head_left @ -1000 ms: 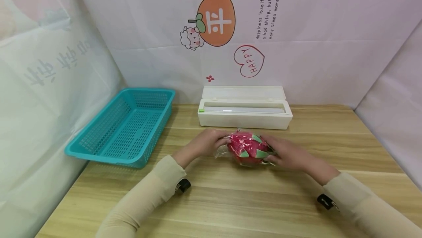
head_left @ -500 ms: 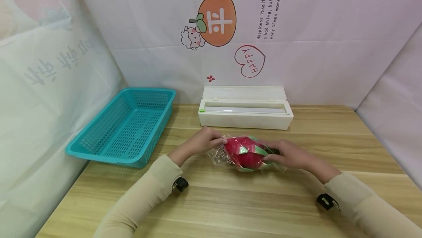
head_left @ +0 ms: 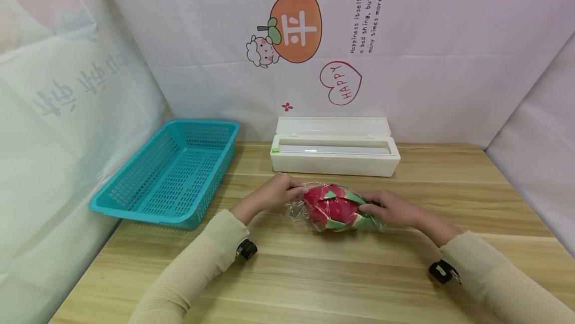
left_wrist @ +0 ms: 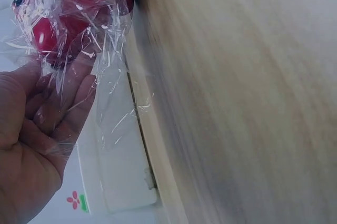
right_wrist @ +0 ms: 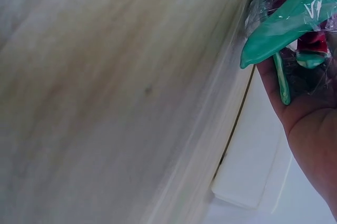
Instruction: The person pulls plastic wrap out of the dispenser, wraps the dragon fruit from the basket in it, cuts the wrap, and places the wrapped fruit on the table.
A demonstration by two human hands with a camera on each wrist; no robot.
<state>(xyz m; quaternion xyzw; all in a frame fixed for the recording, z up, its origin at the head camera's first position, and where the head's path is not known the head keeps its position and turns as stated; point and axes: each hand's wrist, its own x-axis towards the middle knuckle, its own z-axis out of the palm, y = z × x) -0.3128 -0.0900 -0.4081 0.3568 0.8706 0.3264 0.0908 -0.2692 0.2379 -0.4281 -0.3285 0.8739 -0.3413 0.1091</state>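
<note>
A dragon fruit (head_left: 338, 207), pink-red with green leaf tips and wrapped in clear plastic film, is between both hands in the middle of the head view. At its left end my left hand (head_left: 277, 191) holds it by the fingertips, through loose film (left_wrist: 110, 71) that drapes over the fingers in the left wrist view. My right hand (head_left: 395, 207) grips the leafy right end, thumb in front. A long green leaf tip (right_wrist: 284, 34) sticks out there in the right wrist view; the right fingers are mostly hidden behind the fruit.
Behind the fruit stands a long white cling film box (head_left: 336, 164), lid up, with a roll inside. A teal plastic basket (head_left: 197, 206) sits at the left on the wooden table (head_left: 323, 279). White printed cloth (head_left: 215, 24) hangs at the back and sides.
The dragon fruit has turned between the hands, showing different leaf tips, and sits slightly nearer the person than a second ago. My left hand has shifted slightly left.
</note>
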